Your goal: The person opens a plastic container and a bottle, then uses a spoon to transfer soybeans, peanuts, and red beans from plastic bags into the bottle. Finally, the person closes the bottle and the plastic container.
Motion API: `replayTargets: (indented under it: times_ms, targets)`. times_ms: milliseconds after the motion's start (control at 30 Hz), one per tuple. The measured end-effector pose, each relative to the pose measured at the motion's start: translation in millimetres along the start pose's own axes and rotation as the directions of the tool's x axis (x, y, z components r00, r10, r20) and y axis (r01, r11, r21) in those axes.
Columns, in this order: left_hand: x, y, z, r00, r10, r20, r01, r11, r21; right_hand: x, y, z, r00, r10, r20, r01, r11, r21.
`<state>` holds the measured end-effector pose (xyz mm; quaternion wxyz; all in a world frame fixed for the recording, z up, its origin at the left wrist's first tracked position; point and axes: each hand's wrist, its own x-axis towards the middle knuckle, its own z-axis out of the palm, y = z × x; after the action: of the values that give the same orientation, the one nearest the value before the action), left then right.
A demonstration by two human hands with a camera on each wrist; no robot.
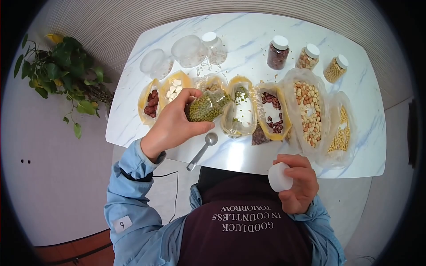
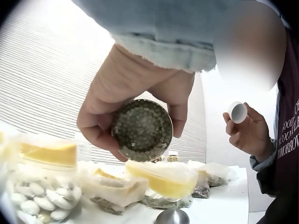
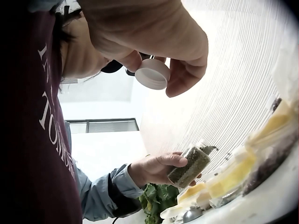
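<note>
In the head view the left hand grips a clear jar of green beans, tilted with its mouth to the right, beside an open bag holding scattered green beans. Green bits show at the uncapped mouth of the jar in the right wrist view. The left wrist view looks at the jar's round base, with the left hand's fingers and thumb around it. Near the table's front edge the right hand pinches a white lid, its hollow side visible in both wrist views.
Other open bags hold red dates, white pieces, dark red beans, pale nuts and yellow beans. A metal spoon lies in front. Behind stand lidded jars and clear tubs, with crumbs scattered around.
</note>
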<state>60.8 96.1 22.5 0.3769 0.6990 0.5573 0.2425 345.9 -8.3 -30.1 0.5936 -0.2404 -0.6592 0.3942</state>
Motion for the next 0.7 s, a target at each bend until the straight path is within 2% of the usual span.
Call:
replayTargets:
  times_ms: [367,567,700]
  targets:
    - [0,5,-3,0.999,0.033,-0.006,-0.032,0.992,0.123,4,0,0,1.000,-0.006,0.029,0.006,1.000,-0.002]
    - [-2,12,-6,1.000,0.003,0.026,-0.005,0.996,0.090,4,0,1,0.999,0.003,0.041,-0.004,1.000,0.013]
    - [0,10,-7,0.998,0.057,0.020,-0.059,0.994,0.091,5,-1,0,0.999,0.007,0.053,-0.007,1.000,-0.001]
